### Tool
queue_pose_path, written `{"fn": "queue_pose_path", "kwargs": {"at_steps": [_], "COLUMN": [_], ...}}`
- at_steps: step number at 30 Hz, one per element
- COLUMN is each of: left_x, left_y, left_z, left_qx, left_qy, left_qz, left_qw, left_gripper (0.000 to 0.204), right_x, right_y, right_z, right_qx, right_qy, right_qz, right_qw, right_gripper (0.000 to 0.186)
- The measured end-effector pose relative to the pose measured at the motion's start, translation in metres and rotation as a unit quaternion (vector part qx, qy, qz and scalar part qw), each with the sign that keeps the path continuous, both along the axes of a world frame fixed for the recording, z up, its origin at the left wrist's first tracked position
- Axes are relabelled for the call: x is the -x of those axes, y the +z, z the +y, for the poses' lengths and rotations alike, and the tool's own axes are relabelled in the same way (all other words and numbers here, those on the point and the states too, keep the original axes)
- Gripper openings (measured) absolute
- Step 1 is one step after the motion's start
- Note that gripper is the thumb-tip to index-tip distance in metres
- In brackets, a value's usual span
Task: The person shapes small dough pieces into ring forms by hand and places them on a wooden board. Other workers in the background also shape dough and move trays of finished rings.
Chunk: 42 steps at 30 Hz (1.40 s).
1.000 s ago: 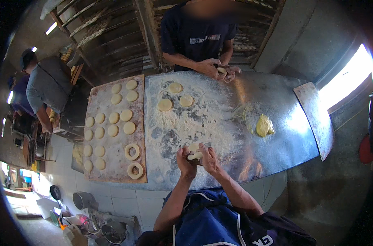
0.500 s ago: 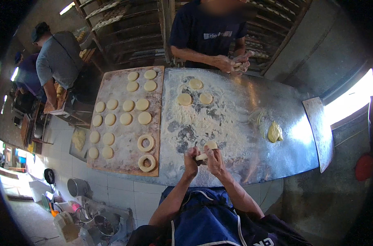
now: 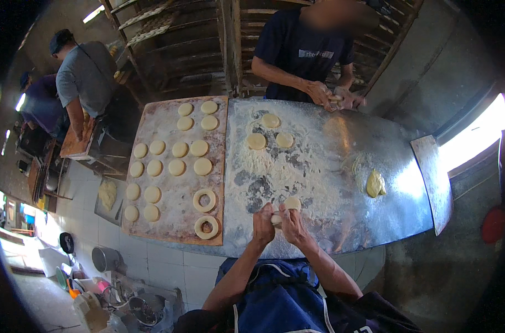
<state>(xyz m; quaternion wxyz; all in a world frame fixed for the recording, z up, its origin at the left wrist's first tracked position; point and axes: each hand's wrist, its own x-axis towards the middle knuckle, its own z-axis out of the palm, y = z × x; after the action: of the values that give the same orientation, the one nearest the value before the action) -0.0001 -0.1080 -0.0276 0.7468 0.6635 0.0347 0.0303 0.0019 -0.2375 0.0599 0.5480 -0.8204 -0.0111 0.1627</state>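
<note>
Above the near edge of the metal table, my left hand (image 3: 263, 223) and my right hand (image 3: 292, 226) are closed around a piece of pale dough (image 3: 276, 220). Most of it is hidden by my fingers, so its full shape does not show. Just beyond my right hand lies a dough round (image 3: 292, 203), partly covered by the fingers. Farther off, three flat dough rounds (image 3: 256, 141) rest in scattered flour. To the left, a wooden board (image 3: 172, 222) carries several dough rounds (image 3: 176, 167) and two dough rings (image 3: 206, 227) near its right edge.
Across the floured metal table (image 3: 341, 222), a co-worker's hands (image 3: 334, 97) work a piece of dough. A yellowish lump (image 3: 376, 183) sits at right, before an upright panel (image 3: 431, 183). Two people stand at far left. Pots and buckets (image 3: 106, 258) are on the floor.
The dough between my hands showed as a curved strip and is now more covered by my fingers. The whole view has shifted slightly; the rounds and rings keep their places on board and table.
</note>
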Motion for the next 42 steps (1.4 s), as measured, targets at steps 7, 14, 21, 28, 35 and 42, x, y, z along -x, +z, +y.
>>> {"fn": "queue_pose_path", "kwargs": {"at_steps": [7,14,21,28,35,42], "left_x": [0.004,0.007,0.012,0.038,0.044,0.047], "left_y": [0.024,0.005,0.018,0.033,0.016,0.004], "left_z": [0.009,0.027,0.050,0.093,0.135,0.165], "left_qx": [-0.006,-0.069,0.108,0.376,0.495,0.267], "left_qy": [-0.023,-0.011,0.024,0.110,0.167,0.146], "left_qz": [0.041,-0.057,0.086,0.046,0.006,-0.027], "left_qw": [0.999,0.996,0.990,0.919,0.853,0.952], "left_gripper": [0.048,0.049,0.042,0.039,0.041,0.040], "right_x": [0.001,0.005,0.004,0.011,0.018,0.022], "right_y": [-0.002,0.010,0.006,0.005,-0.014,-0.020], "right_z": [0.010,0.017,0.044,0.088,0.136,0.148], "right_qx": [0.000,-0.029,0.001,-0.044,-0.059,-0.026], "right_qy": [0.021,0.012,0.089,0.125,0.175,0.187], "right_qz": [0.060,-0.036,-0.146,-0.029,-0.187,-0.209], "right_qw": [0.998,0.999,0.985,0.991,0.965,0.960], "right_gripper": [0.076,0.067,0.065,0.063,0.045,0.039]}}
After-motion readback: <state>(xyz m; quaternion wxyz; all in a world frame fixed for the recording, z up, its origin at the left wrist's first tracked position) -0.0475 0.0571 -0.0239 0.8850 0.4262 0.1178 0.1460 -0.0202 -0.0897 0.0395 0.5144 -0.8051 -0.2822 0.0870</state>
